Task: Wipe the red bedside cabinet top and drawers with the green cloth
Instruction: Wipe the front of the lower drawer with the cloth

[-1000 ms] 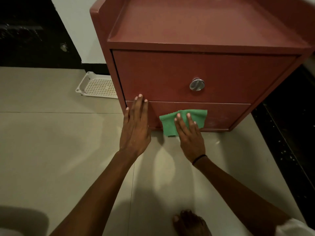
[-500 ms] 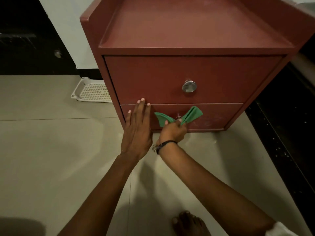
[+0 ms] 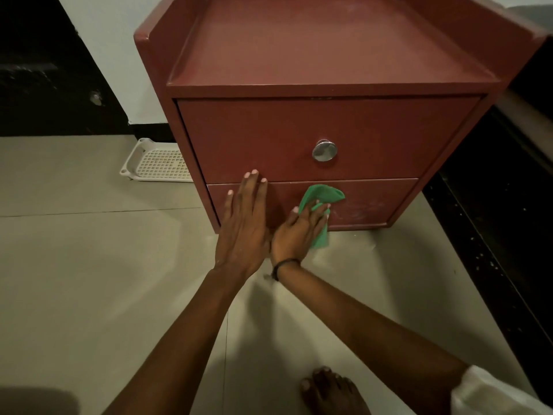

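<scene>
The left hand (image 3: 244, 232) lies flat, fingers straight, on the lower drawer (image 3: 374, 202) of the smooth red cabinet (image 3: 314, 55). Just beside it, the right hand (image 3: 296, 235) clutches the bunched green cloth (image 3: 323, 194) against that drawer front. A round metal knob (image 3: 324, 150) sits above; a white lattice tray (image 3: 155, 163) lies on the tiled floor (image 3: 89, 265).

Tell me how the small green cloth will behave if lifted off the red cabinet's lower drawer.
Probably floppy: the small green cloth bunches and folds around the right hand, one end hanging below it. Likely light, as that hand alone holds it against the red lower drawer front. It would probably drape, not roll.
</scene>
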Tool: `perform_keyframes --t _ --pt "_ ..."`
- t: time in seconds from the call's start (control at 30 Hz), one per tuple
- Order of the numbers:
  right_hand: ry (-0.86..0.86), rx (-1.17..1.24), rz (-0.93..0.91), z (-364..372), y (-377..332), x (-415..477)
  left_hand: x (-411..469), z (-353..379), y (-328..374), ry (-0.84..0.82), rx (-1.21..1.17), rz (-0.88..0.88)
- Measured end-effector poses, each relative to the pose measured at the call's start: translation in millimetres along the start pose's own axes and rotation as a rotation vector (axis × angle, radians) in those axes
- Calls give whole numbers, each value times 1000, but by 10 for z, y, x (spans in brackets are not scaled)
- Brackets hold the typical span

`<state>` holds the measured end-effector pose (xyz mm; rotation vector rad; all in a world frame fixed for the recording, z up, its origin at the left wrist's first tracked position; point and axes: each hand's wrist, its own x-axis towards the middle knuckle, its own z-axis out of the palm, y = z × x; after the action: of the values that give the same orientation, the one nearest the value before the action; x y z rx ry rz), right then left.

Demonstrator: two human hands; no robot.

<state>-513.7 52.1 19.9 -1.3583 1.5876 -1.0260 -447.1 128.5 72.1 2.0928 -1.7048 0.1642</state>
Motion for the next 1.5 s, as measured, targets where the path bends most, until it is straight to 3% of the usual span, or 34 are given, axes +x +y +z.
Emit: perform_keyframes --t 0.13,0.2,0.27,0.33,0.37,0.47,0.53,0.63,0.73,0.83,0.97,1.03,1.1,1.2,1.3,1.4,1.5 --pt "-78 -654 -692 -381 806 200 -9 33 -29 1 23 7" --pt "-178 -784 -871 -637 920 476 -27 50 -43 -21 23 6" --pt "-261 -785 -924 -845 1040 486 -31 47 -28 -43 3 -16" --pt "-218 -676 -826 -1044 1200 450 -8 44 12 -39 -16 -36" --pt "-134 -573 -674 -1121 1265 437 11 54 34 -32 -18 -37" --pt "290 -114 127 -1206 1186 585 38 89 67 -17 -39 -22" --pt "305 141 529 -1164 1049 673 13 114 46 -20 -38 -19" --pt "203 382 624 -872 769 628 -16 136 -10 -27 -38 -27" --pt "-37 695 687 -466 415 479 -17 164 -40 -29 -44 -33" --pt "82 829 834 -376 129 558 -12 186 -34 -33 -36 -33" --pt "37 737 681 -747 -16 879 8 192 -51 -29 -27 -23" --pt "302 651 559 -941 -10 994 -4 193 -70 -29 -19 -15" --pt "436 477 424 -950 -37 893 -22 192 -86 -28 -9 -17" --pt "420 156 101 -605 110 448 -48 182 -110 -43 2 -19" --pt "249 -37 -169 -373 269 87 -45 179 -128 -19 -4 -22" --pt "143 14 -169 -363 312 -63 -25 188 -93 0 -29 -35" --pt "302 317 16 -469 92 223 -3 188 -54 0 -14 -23"
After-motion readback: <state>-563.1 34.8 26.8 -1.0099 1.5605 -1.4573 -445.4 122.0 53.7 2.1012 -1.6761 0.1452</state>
